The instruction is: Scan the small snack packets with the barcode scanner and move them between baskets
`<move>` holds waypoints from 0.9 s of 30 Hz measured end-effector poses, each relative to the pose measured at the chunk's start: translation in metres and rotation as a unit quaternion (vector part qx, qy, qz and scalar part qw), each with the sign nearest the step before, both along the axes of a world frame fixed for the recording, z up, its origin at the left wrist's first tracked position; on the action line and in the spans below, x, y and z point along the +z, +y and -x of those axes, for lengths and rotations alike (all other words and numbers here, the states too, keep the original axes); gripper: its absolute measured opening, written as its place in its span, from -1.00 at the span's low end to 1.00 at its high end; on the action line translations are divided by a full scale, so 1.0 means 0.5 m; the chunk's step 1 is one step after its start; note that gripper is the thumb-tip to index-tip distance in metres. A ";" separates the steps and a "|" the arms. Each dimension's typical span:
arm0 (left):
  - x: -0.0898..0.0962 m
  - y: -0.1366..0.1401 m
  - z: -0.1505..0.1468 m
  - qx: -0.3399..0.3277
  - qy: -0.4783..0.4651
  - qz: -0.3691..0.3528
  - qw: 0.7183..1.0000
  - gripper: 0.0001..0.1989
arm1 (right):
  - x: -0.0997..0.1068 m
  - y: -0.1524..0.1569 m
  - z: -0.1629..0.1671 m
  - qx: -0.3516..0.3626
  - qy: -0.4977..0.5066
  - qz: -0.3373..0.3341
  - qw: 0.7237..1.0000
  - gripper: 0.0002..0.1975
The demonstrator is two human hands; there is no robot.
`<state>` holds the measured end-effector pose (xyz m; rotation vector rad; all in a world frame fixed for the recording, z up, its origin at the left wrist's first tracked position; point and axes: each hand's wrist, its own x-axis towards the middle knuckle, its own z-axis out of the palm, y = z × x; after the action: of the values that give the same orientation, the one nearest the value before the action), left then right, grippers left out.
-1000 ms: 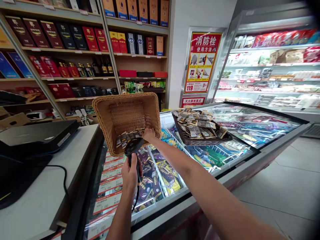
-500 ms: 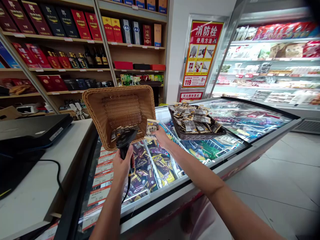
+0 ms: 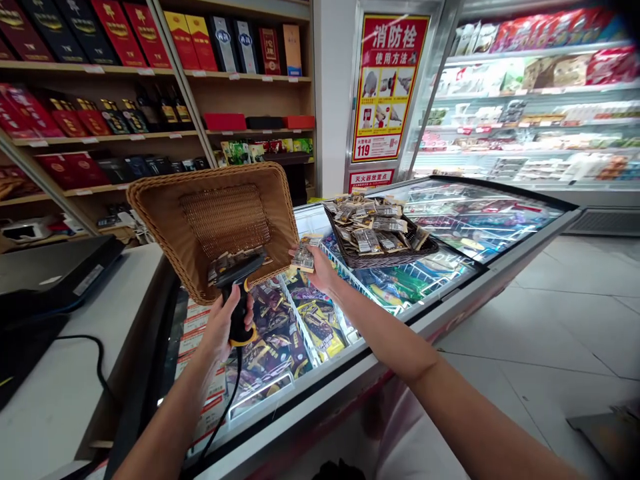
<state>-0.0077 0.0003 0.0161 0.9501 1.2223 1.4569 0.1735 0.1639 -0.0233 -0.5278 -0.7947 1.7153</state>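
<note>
Our right hand (image 3: 323, 272) pinches a small packet (image 3: 305, 253) beside the tan basket (image 3: 225, 217), flat face up, perhaps keeping its print exposed. Our left hand (image 3: 217, 327) grips a scanner (image 3: 239, 313) by its handle, likely for aiming. Beyond, a heaped dark basket (image 3: 390, 259) rests on the freezer (image 3: 525, 248), seemingly within reach.

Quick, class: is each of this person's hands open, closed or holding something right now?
Left hand: closed, holding a black corded barcode scanner.
Right hand: closed, holding a small snack packet.
</note>
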 end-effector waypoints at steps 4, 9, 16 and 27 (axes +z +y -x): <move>-0.018 -0.020 -0.008 -0.024 0.016 0.001 1.000 -0.36 | -0.006 -0.002 0.002 -0.014 0.061 0.009 0.998 -0.66; -0.022 -0.030 -0.019 -0.054 0.046 0.007 0.997 -0.38 | 0.007 -0.012 0.000 -0.046 0.106 0.005 0.993 -0.53; -0.025 -0.037 -0.030 -0.082 0.051 0.018 0.995 -0.39 | 0.034 -0.028 -0.005 -0.093 0.067 -0.035 0.993 -0.45; -0.017 -0.043 -0.031 -0.071 0.040 0.011 0.997 -0.39 | 0.016 -0.023 -0.002 -0.132 -0.099 -0.090 0.982 -0.46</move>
<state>0.0076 -0.0213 0.0075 1.0679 1.2001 1.3023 0.1748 0.1525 -0.0152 -0.6556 -0.9656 1.3476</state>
